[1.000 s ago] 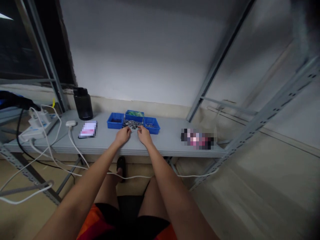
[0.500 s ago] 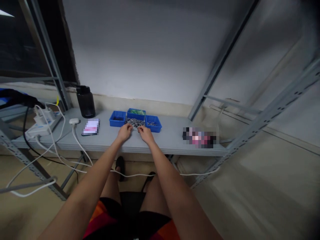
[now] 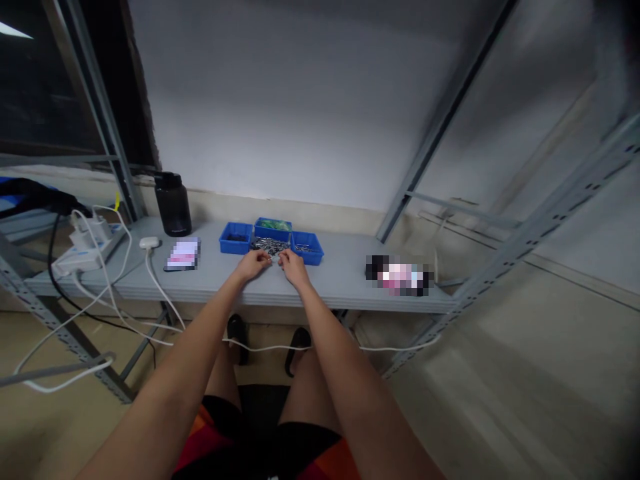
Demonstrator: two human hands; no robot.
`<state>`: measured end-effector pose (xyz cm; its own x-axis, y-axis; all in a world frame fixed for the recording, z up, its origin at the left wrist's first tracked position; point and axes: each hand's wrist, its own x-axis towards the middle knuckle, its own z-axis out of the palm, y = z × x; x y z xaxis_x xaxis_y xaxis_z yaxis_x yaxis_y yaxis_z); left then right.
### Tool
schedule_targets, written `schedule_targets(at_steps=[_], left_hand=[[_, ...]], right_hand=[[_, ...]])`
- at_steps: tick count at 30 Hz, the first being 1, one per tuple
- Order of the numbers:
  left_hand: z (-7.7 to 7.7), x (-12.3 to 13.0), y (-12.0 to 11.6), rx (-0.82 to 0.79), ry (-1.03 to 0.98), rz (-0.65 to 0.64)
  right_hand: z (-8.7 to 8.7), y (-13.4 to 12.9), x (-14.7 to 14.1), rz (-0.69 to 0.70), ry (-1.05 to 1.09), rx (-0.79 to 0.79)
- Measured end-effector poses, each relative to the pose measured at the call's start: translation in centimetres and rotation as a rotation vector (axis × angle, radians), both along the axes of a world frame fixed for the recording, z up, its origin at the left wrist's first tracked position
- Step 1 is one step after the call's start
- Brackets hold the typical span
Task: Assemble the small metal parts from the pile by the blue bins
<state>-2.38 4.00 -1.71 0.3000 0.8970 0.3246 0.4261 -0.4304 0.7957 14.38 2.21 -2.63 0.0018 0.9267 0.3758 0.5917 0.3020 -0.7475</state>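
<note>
My left hand (image 3: 253, 265) is closed in a pinch at the front of the shelf, with something small and pale at its fingertips. Close beside it, my right hand (image 3: 293, 267) pinches too, but what sits in its fingers is too small to make out. Just beyond both hands lies a heap of small shiny metal parts (image 3: 271, 245). Around the heap stand three blue bins: the left bin (image 3: 235, 247) has dark pieces in it, the back bin (image 3: 273, 233) green ones, and the right bin (image 3: 314, 256) some thin metal pieces.
On the left of the grey shelf (image 3: 345, 280) are a dark bottle (image 3: 173, 205), a phone (image 3: 183, 254), a white charger (image 3: 149, 243) and a power strip (image 3: 91, 253). White cables hang in front. A blurred-out object (image 3: 399, 276) lies at the right. Metal uprights flank the shelf.
My left hand has shifted slightly right and lower, its fingertips now pointing toward my right hand. The right hand has barely moved. My feet show more under the shelf.
</note>
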Motion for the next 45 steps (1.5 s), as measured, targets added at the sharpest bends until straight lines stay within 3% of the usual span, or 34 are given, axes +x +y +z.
schedule_targets(at_steps=[11,17,22,26,36,45], left_hand=[[0.72,-0.37,-0.65,0.051,-0.133,0.062],[0.59,-0.18,-0.68,-0.065,-0.261,0.109],[0.62,-0.11,-0.84,0.038,-0.126,0.067],[0.53,-0.11,-0.96,0.045,-0.063,-0.01],[0.52,-0.23,-0.93,0.021,-0.061,-0.017],[0.67,-0.3,-0.73,0.065,-0.025,0.121]], right_hand=[[0.26,-0.75,-0.68,0.092,-0.307,0.05],[0.45,-0.76,-0.43,0.068,-0.155,0.039],[0.45,-0.72,-0.23,0.046,-0.028,0.037],[0.45,-0.81,-0.27,0.067,-0.026,0.031],[0.54,-0.86,-0.35,0.104,-0.093,0.025],[0.55,-0.61,-0.19,0.03,0.023,0.009]])
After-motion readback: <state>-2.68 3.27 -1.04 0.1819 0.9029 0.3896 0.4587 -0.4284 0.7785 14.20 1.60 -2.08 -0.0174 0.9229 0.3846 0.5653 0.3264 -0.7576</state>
